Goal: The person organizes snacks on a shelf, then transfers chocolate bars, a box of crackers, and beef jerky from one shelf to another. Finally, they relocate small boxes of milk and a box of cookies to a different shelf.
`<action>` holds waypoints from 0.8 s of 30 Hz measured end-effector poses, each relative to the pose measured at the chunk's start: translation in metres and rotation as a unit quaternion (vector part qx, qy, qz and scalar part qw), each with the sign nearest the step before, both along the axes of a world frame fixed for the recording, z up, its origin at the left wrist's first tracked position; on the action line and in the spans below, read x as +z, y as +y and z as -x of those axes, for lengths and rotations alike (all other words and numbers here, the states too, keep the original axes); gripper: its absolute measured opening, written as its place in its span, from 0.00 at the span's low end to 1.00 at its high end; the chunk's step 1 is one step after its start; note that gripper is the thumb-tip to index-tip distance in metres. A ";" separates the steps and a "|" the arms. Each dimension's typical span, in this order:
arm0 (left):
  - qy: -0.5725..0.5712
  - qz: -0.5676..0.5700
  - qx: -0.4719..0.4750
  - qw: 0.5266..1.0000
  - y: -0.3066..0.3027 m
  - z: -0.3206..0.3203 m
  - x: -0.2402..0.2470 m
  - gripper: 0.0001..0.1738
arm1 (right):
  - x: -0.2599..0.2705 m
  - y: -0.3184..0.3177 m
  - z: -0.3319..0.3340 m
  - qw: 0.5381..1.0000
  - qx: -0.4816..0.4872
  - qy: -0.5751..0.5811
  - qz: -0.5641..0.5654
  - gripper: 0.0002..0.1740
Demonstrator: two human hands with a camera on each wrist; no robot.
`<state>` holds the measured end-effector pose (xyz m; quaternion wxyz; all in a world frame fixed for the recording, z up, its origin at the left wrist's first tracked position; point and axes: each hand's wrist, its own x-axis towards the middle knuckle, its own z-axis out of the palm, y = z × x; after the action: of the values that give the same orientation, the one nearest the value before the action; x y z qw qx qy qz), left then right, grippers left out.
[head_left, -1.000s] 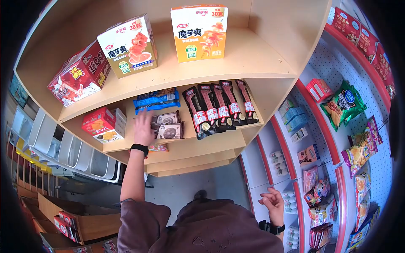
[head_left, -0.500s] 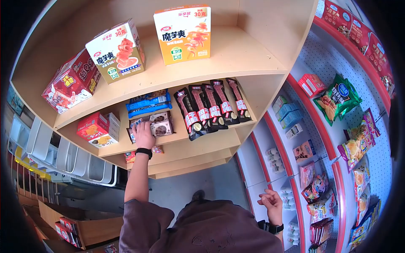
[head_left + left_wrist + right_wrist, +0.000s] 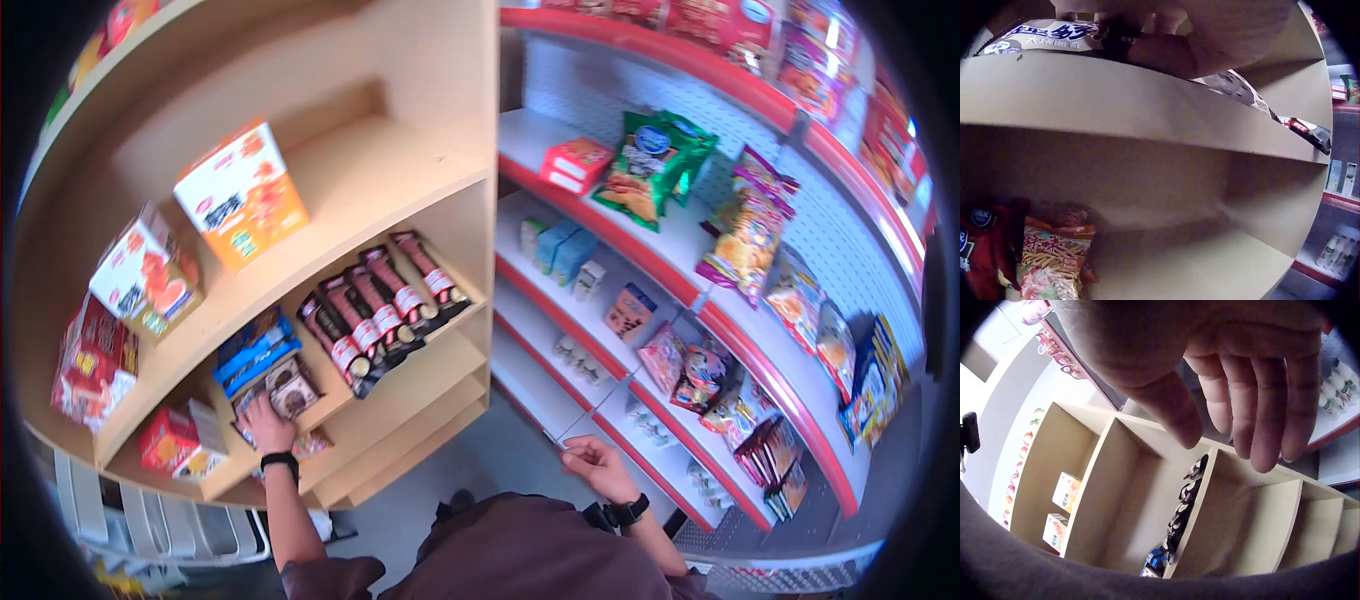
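On the middle shelf of a wooden rack, the left hand (image 3: 270,428) rests on brown-and-white snack packets (image 3: 292,394), its fingers reaching over them from above. From the left wrist, the hand (image 3: 1216,34) covers part of a pale packet (image 3: 1054,36) at the shelf edge, fingertips touching its top. Blue packets (image 3: 254,350) lie behind, and a row of black-and-pink packets (image 3: 380,305) is to the right. The right hand (image 3: 600,470) hangs before the body, holding nothing; in the right wrist view this hand (image 3: 1210,369) has its fingers loosely extended.
Snack boxes, one of them orange and white (image 3: 242,200), stand on the shelf above. A red-and-white box (image 3: 182,440) is left of the left hand. Bagged snacks (image 3: 1057,259) lie on the shelf below. Red-edged shelves (image 3: 640,245) with snacks are at the right.
The left hand has come down from above the shelf onto the brown-and-white packets and stays there. The head view has swung right, showing more of the red-edged shelves. The right hand remains before the body.
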<state>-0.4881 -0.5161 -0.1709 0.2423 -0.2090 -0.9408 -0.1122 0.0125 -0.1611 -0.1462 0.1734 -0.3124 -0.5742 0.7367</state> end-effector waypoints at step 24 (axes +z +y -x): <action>-0.188 -0.164 -0.506 0.826 0.182 -0.266 0.020 0.23 | -0.001 0.008 -0.041 0.977 -0.107 -0.041 -0.178 0.15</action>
<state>-0.2223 -0.3342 -0.1513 0.0004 -0.5872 -0.6985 -0.4090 0.0532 -0.1531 -0.1477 0.2804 -0.3667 -0.6659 0.5862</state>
